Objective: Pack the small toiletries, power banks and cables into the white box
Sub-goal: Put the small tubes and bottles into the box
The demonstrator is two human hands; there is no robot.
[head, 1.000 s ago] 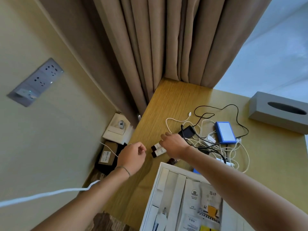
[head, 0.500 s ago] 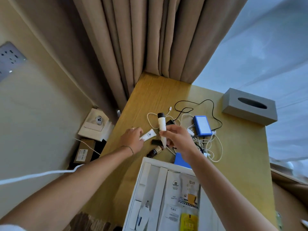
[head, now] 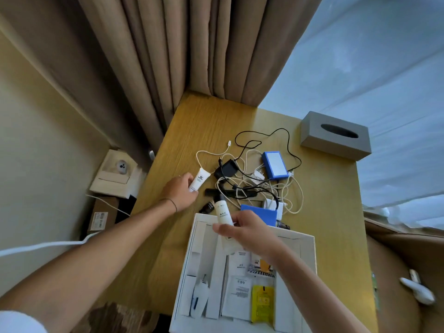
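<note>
While the right hand (head: 242, 230) holds a white bottle (head: 223, 212) over the white box's (head: 308, 251) far rim, its grip should lower it into a free compartment; left hand (head: 179, 192) grips a tube (head: 200, 180) on the counter (head: 199, 121).

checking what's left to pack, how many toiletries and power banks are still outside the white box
White tubes: 2, one in left hand, one in right hand
Dark bottles: 2
Blue power banks: 2
Total: 6
</note>
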